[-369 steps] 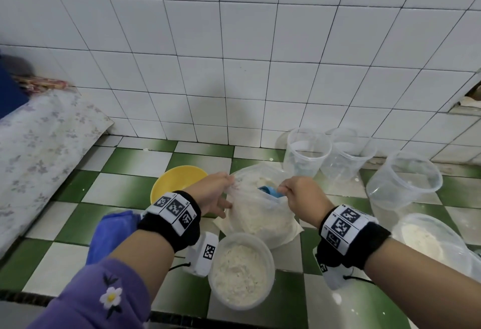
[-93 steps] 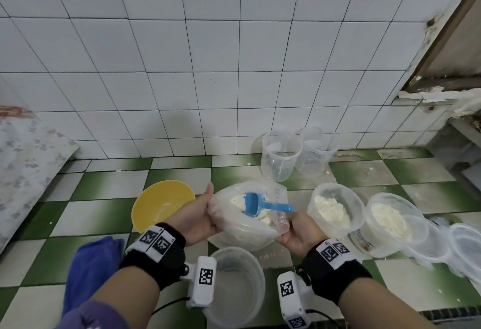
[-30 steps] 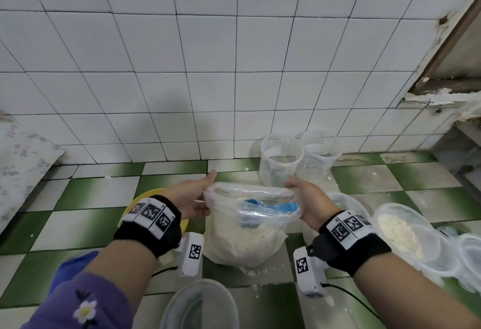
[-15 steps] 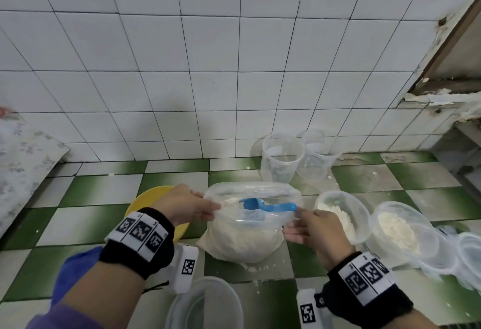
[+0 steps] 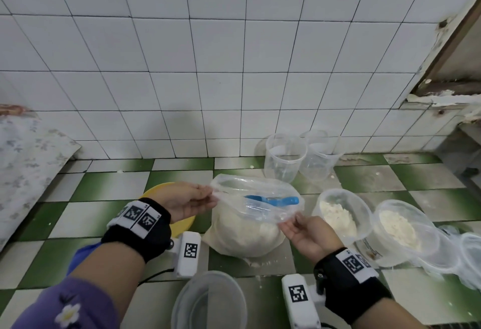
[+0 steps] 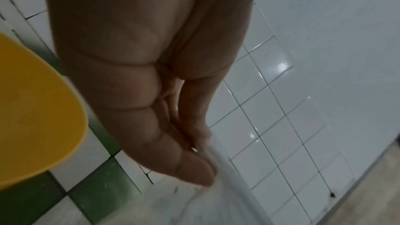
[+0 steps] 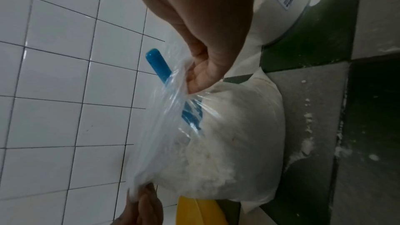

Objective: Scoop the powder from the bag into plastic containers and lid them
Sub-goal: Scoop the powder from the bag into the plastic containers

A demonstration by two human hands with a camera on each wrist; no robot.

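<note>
A clear plastic bag of white powder [image 5: 244, 229] [image 7: 233, 143] stands on the green and white tiled floor. My left hand [image 5: 187, 199] [image 6: 194, 156] pinches the bag's rim on the left. My right hand [image 5: 302, 229] [image 7: 201, 74] pinches the rim at the front right, so the mouth is held wide. A blue scoop [image 5: 276, 200] [image 7: 160, 66] lies inside the bag with its handle to the right. An empty clear container [image 5: 210, 302] sits near me, between my wrists. Two containers holding powder [image 5: 338, 215] [image 5: 398, 229] stand unlidded to the right.
A yellow bowl [image 5: 182, 224] [image 6: 32, 109] sits under my left hand. Two empty clear tubs [image 5: 285, 156] [image 5: 320, 156] stand by the white tiled wall. More clear containers or lids [image 5: 468, 253] lie at the far right. Spilled powder [image 5: 257, 263] dusts the floor before the bag.
The bag has come down from the lifted position onto the floor. My right hand slid from the bag's right side to the front rim, and both hands now spread the mouth.
</note>
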